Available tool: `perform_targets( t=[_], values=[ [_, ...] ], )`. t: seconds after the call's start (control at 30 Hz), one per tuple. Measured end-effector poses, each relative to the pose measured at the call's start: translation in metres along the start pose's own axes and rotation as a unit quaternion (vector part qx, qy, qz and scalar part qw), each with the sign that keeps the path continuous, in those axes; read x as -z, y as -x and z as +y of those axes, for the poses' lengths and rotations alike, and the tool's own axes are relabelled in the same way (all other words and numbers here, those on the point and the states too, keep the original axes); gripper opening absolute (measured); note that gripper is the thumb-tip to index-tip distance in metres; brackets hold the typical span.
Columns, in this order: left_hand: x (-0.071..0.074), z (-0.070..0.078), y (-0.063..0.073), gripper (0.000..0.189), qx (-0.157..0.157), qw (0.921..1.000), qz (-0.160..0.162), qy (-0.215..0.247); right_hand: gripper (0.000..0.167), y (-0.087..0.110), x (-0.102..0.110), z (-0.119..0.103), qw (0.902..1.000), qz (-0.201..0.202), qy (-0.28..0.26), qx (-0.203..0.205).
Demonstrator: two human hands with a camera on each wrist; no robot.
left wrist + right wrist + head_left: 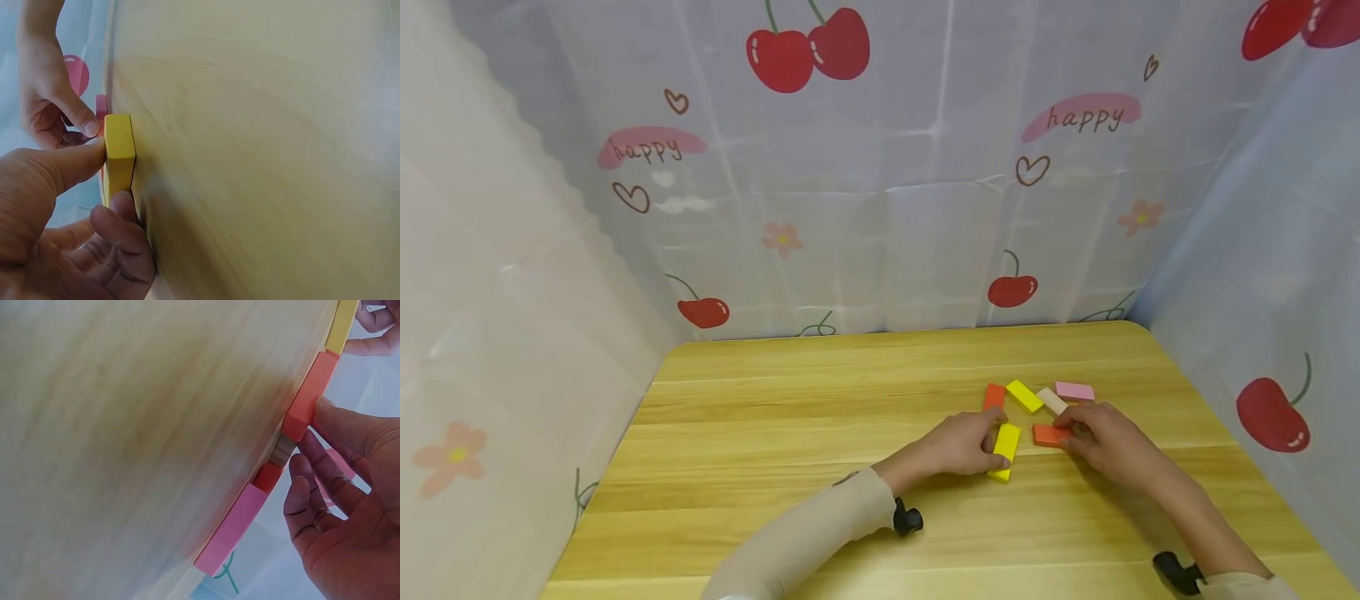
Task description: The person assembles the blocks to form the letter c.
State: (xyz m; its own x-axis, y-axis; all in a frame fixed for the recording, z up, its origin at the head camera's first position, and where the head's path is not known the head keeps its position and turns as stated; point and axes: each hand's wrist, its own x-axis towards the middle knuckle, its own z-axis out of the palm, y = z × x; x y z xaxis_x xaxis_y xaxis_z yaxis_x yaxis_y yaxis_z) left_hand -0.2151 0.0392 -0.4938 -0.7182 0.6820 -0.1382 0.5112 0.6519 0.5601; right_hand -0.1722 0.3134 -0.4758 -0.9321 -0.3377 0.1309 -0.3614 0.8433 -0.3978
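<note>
My left hand (961,443) pinches a yellow block (1009,442) lying on the table, thumb at its near end and a finger at its far end. The same yellow block (120,139) stands out in the left wrist view between thumb and fingers. Just to the right, my right hand (1112,446) holds an orange block (1048,435) by its right end. In the right wrist view, the thumb presses on this orange block (310,394) and a fingertip is at its lower end; the other fingers curl loosely beside it.
Behind the hands lie another orange block (994,395), a second yellow block (1025,396), a pale wooden block (1052,401) and a pink block (1075,390). A red block (269,477) shows beside the pink one. A cherry-print curtain (887,250) surrounds the wooden table (775,433).
</note>
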Motion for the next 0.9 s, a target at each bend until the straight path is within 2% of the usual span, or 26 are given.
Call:
perform_targets(
  t=[0.27,0.53,0.9],
  values=[
    [0.006,-0.007,0.013,0.069,0.021,0.9995,0.01,0.02,0.018,-0.003,-0.003,-0.005,1.0,0.0,0.001,-0.001],
    [0.009,-0.019,0.026,0.071,0.033,0.9988,0.018,0.03,0.016,-0.005,-0.008,-0.007,0.9992,0.02,-0.007,0.035],
    [0.016,-0.038,0.04,0.069,0.037,0.9976,0.038,0.044,0.018,-0.012,-0.01,-0.023,0.9997,0.002,-0.008,0.024]
  ],
)
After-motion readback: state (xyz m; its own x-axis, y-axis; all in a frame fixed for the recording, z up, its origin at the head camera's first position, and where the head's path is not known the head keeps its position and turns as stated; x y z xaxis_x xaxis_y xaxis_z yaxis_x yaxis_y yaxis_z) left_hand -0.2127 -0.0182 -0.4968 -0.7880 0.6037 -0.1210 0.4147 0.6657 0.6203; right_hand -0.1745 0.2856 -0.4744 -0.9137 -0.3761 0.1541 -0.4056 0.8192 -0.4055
